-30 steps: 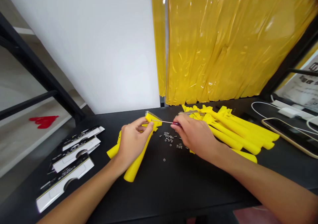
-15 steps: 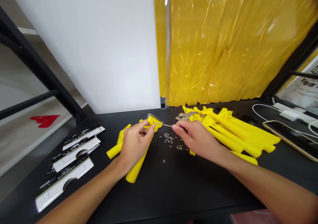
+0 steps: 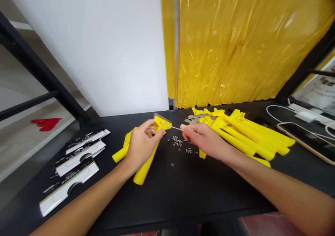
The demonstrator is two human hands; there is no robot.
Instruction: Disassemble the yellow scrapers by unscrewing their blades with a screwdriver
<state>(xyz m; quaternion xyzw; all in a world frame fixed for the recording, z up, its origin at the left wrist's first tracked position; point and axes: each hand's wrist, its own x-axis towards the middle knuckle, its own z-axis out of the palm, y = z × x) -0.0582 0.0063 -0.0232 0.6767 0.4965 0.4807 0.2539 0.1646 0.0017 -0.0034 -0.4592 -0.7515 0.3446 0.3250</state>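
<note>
My left hand was closed on the yellow scraper; my right hand pinched a thin screwdriver, which could slip if pressed off-line and scatter the loose screws.

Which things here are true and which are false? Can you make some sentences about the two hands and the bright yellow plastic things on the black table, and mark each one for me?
1. The left hand grips a yellow plastic scraper with a metal blade at its head. True.
2. The right hand pinches a thin metal shaft. True.
3. The tiny grey screws and nuts are inside a glass jar. False: they lie loose on the black table.
4. A gold-edged smartphone lies to the right of the pile of yellow scrapers. True.
5. The shiny plastic curtain behind the table is red. False: it is yellow.
</note>
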